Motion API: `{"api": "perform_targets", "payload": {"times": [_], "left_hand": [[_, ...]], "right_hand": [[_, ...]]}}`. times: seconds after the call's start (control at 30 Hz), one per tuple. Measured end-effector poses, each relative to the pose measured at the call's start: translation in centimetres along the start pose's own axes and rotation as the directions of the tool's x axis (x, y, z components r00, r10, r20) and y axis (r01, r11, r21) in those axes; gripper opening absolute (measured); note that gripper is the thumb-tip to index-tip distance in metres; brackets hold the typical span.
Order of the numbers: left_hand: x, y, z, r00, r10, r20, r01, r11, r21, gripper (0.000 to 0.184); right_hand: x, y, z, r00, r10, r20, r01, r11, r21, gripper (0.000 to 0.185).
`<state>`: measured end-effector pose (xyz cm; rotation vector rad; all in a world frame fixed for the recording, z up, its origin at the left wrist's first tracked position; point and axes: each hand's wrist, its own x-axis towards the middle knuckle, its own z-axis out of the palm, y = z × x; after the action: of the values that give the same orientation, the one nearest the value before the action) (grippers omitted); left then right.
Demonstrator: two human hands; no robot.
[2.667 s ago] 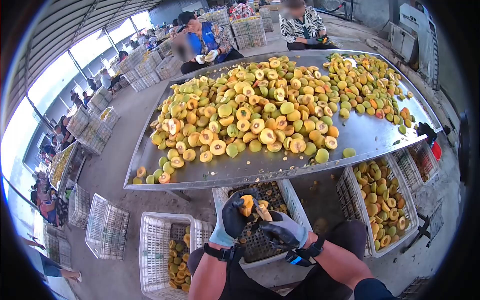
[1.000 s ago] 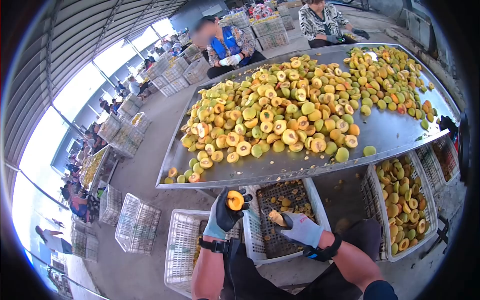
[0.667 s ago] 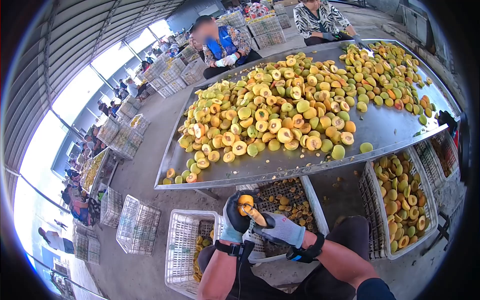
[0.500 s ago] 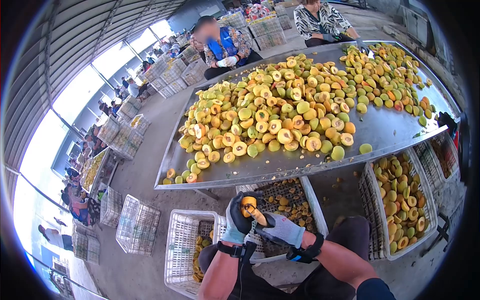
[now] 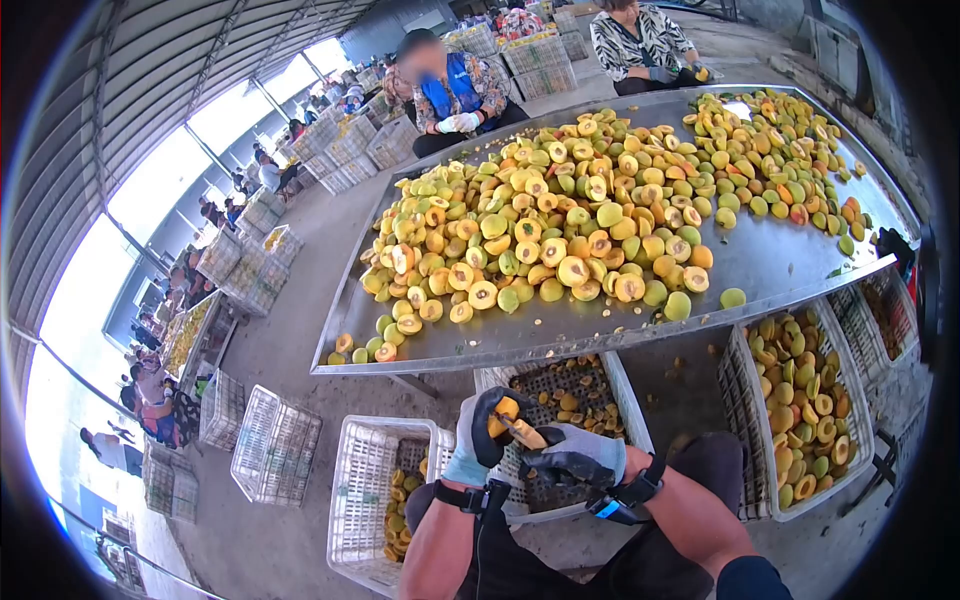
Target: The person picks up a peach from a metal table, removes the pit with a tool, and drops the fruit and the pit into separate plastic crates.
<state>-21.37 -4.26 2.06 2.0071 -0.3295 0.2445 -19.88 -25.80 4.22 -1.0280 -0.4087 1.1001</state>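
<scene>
My left hand, in a grey glove with a dark coated palm, holds an orange-yellow apricot. Closed beside it, my right hand wears a similar glove and grips a small tool with a tan, wood-like handle. The tool's tip meets the fruit, but its shape is hidden by fingers and fruit. Both hands are above a white crate with apricot pieces and pits in it. Beyond them, a heap of halved and whole apricots lies on a metal table.
A white crate with some fruit stands left of my legs, and a fuller crate stands right. Another crate sits on the floor farther left. Two people sit across the table, one in a blue vest, one in a patterned top.
My right hand has turned and shifted slightly right with the tool, away from the left hand. The person at the far right has drawn a hand back from the heap and holds a fruit.
</scene>
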Motion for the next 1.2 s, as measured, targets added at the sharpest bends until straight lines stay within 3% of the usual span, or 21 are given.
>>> {"api": "perform_targets", "payload": {"times": [0.1, 0.13, 0.17, 0.2, 0.23, 0.3, 0.37, 0.43, 0.47, 0.5, 0.57, 0.6, 0.63, 0.67, 0.7, 0.73, 0.8, 0.87, 0.97, 1.1, 1.2], "left_hand": [[-0.4, -0.9, 0.0, 0.991, -0.127, 0.032, 0.131, 0.974, -0.187, 0.031], [-0.2, -0.6, -0.2, 0.997, 0.048, 0.066, -0.046, 0.998, -0.039, 0.047], [-0.2, -0.5, -0.2, 0.997, 0.05, 0.067, -0.047, 0.998, -0.039, 0.047], [-0.1, -0.4, -0.2, 0.997, 0.044, 0.06, -0.041, 0.997, -0.061, 0.054], [0.0, -0.2, -0.2, 0.998, 0.04, 0.052, -0.036, 0.996, -0.084, 0.062], [0.3, 0.1, -0.1, 1.0, 0.016, 0.0, -0.016, 0.978, -0.206, 0.057], [0.5, 0.7, -1.0, 0.982, -0.158, 0.1, 0.176, 0.96, -0.216, 0.048], [0.3, -1.1, -2.3, 0.997, -0.014, 0.073, 0.02, 0.996, -0.083, 0.039], [0.4, -1.0, -3.1, 0.915, -0.313, 0.254, 0.401, 0.647, -0.648, 0.043], [0.7, -1.0, -3.7, 0.735, -0.38, 0.561, 0.577, -0.082, -0.812, 0.048], [0.9, 3.8, -4.0, 0.709, -0.7, 0.083, 0.624, 0.567, -0.537, 0.051], [0.8, 4.1, -5.8, 0.646, -0.764, 0.009, 0.736, 0.619, -0.274, 0.044], [-0.4, 1.1, -6.9, 0.698, -0.683, -0.214, 0.685, 0.725, -0.078, 0.036], [-0.2, 5.1, -7.3, 0.775, -0.526, -0.351, 0.632, 0.66, 0.406, 0.031], [-2.1, 1.5, -10.2, 0.844, -0.399, -0.36, 0.525, 0.473, 0.708, 0.037], [-2.0, 3.3, -11.5, 0.802, -0.485, -0.349, 0.506, 0.243, 0.827, 0.057], [-3.7, 1.6, -14.9, 0.687, -0.631, -0.361, 0.426, -0.052, 0.903, 0.069], [-5.6, -1.2, -17.5, 0.538, -0.768, -0.346, 0.334, -0.183, 0.925, 0.071], [-7.7, -5.1, -20.0, 0.443, -0.771, -0.458, 0.439, -0.259, 0.86, 0.071], [-10.1, -9.2, -20.1, 0.441, -0.699, -0.563, 0.578, -0.259, 0.774, 0.07], [-8.5, -7.8, -18.0, 0.306, -0.794, -0.526, 0.538, -0.312, 0.783, 0.062]], "right_hand": [[0.3, 0.6, -0.1, 1.0, 0.012, 0.005, -0.012, 1.0, -0.009, 0.026], [-0.2, -0.2, 0.3, 0.999, 0.053, 0.003, -0.053, 0.996, -0.067, 0.028], [-0.5, -0.7, 0.5, 0.996, 0.092, -0.003, -0.092, 0.988, -0.125, 0.029], [1.1, 2.2, -0.4, 0.992, -0.124, -0.036, 0.094, 0.883, -0.459, 0.034], [0.9, 2.5, -0.3, 0.991, -0.124, -0.038, 0.093, 0.883, -0.461, 0.034], [0.7, 2.6, 0.0, 0.974, -0.199, -0.105, 0.092, 0.776, -0.624, 0.037], [-0.3, 1.3, 0.0, 0.972, -0.207, -0.114, 0.072, 0.719, -0.691, 0.036], [-0.7, 1.2, -1.1, 0.989, -0.132, -0.066, -0.011, 0.381, -0.925, 0.037], [-1.0, 0.8, -1.1, 0.985, -0.102, -0.141, -0.105, 0.297, -0.949, 0.036], [-1.6, 0.3, -1.0, 0.984, -0.106, -0.141, -0.105, 0.295, -0.95, 0.036], [-3.1, -1.8, -0.3, 0.94, -0.039, -0.339, -0.33, 0.148, -0.932, 0.032], [-3.2, -1.6, -0.7, 0.93, -0.077, -0.36, -0.353, 0.087, -0.932, 0.028], [-3.3, -1.4, -1.0, 0.928, -0.078, -0.364, -0.358, 0.089, -0.93, 0.028], [-3.4, -1.2, -1.3, 0.926, -0.099, -0.364, -0.356, 0.087, -0.93, 0.027], [-3.5, -1.0, -1.5, 0.925, -0.119, -0.362, -0.354, 0.087, -0.931, 0.026], [-3.7, -0.9, -1.6, 0.923, -0.121, -0.364, -0.355, 0.09, -0.93, 0.026], [-4.0, -1.0, -1.5, 0.933, -0.13, -0.337, -0.33, 0.073, -0.941, 0.026], [-4.4, -1.1, -1.5, 0.932, -0.145, -0.332, -0.324, 0.08, -0.943, 0.025], [-4.7, -0.4, -2.0, 0.931, -0.186, -0.314, -0.304, 0.085, -0.949, 0.024], [-5.0, -0.1, -2.8, 0.924, -0.213, -0.319, -0.307, 0.086, -0.948, 0.022], [-5.2, 0.2, -3.0, 0.908, -0.197, -0.37, -0.362, 0.077, -0.929, 0.023]]}}
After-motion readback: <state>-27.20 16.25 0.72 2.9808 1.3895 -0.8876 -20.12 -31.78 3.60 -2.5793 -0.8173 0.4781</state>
